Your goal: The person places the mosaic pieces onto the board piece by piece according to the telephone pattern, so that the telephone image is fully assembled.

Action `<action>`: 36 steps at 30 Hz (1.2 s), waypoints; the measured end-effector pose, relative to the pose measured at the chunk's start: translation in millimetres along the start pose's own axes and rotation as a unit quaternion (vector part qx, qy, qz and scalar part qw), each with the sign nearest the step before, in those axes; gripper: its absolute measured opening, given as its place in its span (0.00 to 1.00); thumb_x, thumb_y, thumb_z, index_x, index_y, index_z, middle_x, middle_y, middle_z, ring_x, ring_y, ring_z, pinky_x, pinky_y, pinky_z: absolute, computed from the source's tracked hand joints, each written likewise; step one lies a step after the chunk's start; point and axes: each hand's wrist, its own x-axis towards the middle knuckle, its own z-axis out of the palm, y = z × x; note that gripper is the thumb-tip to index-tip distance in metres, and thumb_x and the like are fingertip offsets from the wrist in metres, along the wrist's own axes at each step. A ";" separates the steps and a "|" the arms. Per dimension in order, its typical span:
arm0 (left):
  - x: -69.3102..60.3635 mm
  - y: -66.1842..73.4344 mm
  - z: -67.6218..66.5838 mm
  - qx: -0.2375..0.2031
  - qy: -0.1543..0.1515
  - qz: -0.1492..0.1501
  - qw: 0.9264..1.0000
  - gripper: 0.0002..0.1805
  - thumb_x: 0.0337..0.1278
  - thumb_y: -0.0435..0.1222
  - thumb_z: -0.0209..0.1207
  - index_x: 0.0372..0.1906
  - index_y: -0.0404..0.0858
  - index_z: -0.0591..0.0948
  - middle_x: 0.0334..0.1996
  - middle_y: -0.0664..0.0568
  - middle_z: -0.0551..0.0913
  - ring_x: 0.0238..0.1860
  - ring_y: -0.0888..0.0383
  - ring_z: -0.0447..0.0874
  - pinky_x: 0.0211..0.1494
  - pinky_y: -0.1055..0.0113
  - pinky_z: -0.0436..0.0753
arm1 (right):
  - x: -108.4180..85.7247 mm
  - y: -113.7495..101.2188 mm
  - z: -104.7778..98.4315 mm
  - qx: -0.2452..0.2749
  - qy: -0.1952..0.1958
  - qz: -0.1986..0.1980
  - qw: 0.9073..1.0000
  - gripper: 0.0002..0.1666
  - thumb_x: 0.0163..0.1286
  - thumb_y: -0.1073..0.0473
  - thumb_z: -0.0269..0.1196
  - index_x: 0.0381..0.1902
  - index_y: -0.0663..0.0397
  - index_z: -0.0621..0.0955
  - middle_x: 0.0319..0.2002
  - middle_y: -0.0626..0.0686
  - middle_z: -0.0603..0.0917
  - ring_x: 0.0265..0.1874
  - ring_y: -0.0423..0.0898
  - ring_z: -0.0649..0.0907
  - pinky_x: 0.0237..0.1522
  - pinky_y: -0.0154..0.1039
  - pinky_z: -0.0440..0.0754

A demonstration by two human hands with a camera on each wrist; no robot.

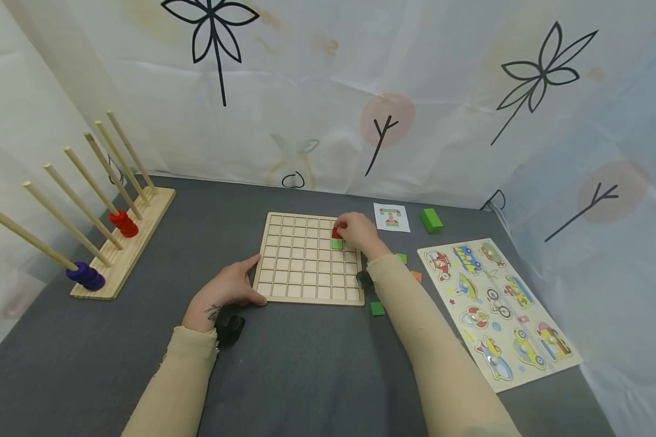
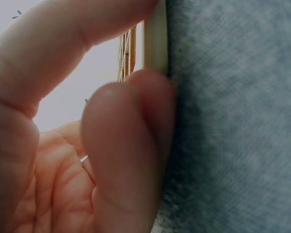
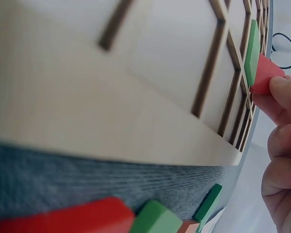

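My right hand (image 1: 358, 232) pinches a small red tile (image 3: 266, 74) between thumb and fingertips. It is over the upper right of a wooden grid board (image 1: 295, 301), touching or right beside a light green tile (image 1: 336, 244) in one of the cells. In the right wrist view the red tile is tilted against that green tile (image 3: 252, 54). My left hand (image 1: 226, 291) rests at the board's lower left corner, thumb and index finger spread and touching its edges. The board's edge (image 2: 156, 41) shows at these fingertips in the left wrist view.
Several loose tiles lie right of the board, including a green tile (image 1: 378, 309), partly behind my right arm. A pattern card (image 1: 392, 229) and green block (image 1: 431, 220) lie behind. A vehicle puzzle (image 1: 472, 291) is at right, a peg stand (image 1: 142, 227) with rings at left.
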 end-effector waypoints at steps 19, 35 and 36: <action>-3.0 3.1 -1.5 0.013 0.001 0.006 1.000 0.59 0.33 0.32 0.72 0.73 0.38 0.48 0.13 0.52 0.71 0.14 0.59 0.66 0.21 0.65 0.70 | 4.2 -4.2 5.4 -0.059 -0.031 0.005 0.998 0.17 0.68 0.59 0.51 0.50 0.49 0.82 0.48 0.52 0.82 0.39 0.48 0.80 0.36 0.43 0.76; -2.7 2.1 -2.1 0.007 -0.002 0.009 1.000 0.59 0.33 0.32 0.72 0.73 0.38 0.48 0.13 0.52 0.71 0.14 0.58 0.66 0.22 0.64 0.71 | -50.3 22.4 -32.5 0.269 0.020 0.003 0.963 0.26 0.64 0.59 0.60 0.60 0.57 0.73 0.40 0.58 0.80 0.38 0.59 0.78 0.38 0.49 0.76; -2.8 2.0 -2.3 0.007 -0.002 0.009 1.000 0.59 0.33 0.32 0.72 0.73 0.38 0.48 0.13 0.52 0.71 0.14 0.58 0.67 0.22 0.64 0.71 | -57.5 24.8 -33.7 0.281 0.016 0.004 0.959 0.26 0.63 0.60 0.61 0.60 0.56 0.73 0.38 0.57 0.80 0.37 0.59 0.78 0.37 0.49 0.76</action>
